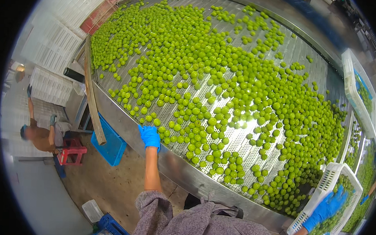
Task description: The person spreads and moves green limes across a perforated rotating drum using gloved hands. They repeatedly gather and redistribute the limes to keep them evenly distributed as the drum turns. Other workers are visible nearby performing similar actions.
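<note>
Many round green fruits (194, 54) lie spread over a perforated metal conveyor (237, 132) in front of me. My left hand (150, 136), in a blue glove, rests at the conveyor's near metal rim, its fingers curled beside the nearest fruits; whether it grips the rim cannot be told. At the lower right, my right hand (328, 207), also blue-gloved, lies with its fingers extended over green fruits in a white plastic crate (328, 177). The palm side is hidden, so whether a fruit is under it does not show.
Another white crate (347, 71) holding fruits stands at the upper right. At the right edge is a co-worker's blue-gloved hand (364, 199). A wooden board (95, 113) sticks out left, over a blue crate (108, 140). Further left, a person sits by a red stool (73, 152) and stacked white crates (49, 86).
</note>
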Tool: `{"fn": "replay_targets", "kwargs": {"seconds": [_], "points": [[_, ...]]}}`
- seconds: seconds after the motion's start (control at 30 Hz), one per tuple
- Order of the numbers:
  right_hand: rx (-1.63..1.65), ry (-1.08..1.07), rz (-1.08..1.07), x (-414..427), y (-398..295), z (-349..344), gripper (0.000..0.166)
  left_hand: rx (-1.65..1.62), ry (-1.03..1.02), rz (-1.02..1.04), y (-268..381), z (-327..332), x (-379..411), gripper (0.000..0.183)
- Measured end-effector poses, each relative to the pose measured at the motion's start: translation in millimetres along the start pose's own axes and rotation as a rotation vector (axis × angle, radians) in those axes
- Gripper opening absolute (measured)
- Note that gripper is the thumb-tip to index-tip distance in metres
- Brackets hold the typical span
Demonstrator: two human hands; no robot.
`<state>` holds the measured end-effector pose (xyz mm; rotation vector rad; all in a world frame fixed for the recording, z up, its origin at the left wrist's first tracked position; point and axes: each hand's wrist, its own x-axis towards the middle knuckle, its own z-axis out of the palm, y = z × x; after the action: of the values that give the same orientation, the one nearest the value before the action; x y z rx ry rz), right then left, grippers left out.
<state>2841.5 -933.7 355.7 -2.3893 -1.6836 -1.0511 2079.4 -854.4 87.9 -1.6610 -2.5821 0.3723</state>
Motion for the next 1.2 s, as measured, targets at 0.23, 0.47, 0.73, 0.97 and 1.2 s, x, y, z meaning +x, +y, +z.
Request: {"fn": "replay_targets", "kwargs": {"seconds": [0.23,0.47,0.73,0.97,1.2], "points": [[0.941,-0.781,-0.669,-77.9,-272.8,5.5,0.073,-0.058,-0.073,-0.034,28.5,15.9,14.1,0.017],[1.055,-0.683,-1.144,-123.1,-358.9,32.7,0.068,-0.407,0.08,-0.106,61.0,34.9,1.6,0.026],[0.966,-0.474,-1.055,-51.4,-409.8,93.3,0.063,-0.743,0.362,-0.203,71.4,60.4,45.5,0.022],[0.791,-0.334,-0.728,46.4,-381.4,179.1,0.066,-0.713,0.215,-0.396,66.1,58.6,40.3,0.017],[0.703,-0.399,-0.578,83.4,-322.9,208.5,0.068,-1.069,0.494,-0.646,45.5,69.4,38.9,0.039]]}}
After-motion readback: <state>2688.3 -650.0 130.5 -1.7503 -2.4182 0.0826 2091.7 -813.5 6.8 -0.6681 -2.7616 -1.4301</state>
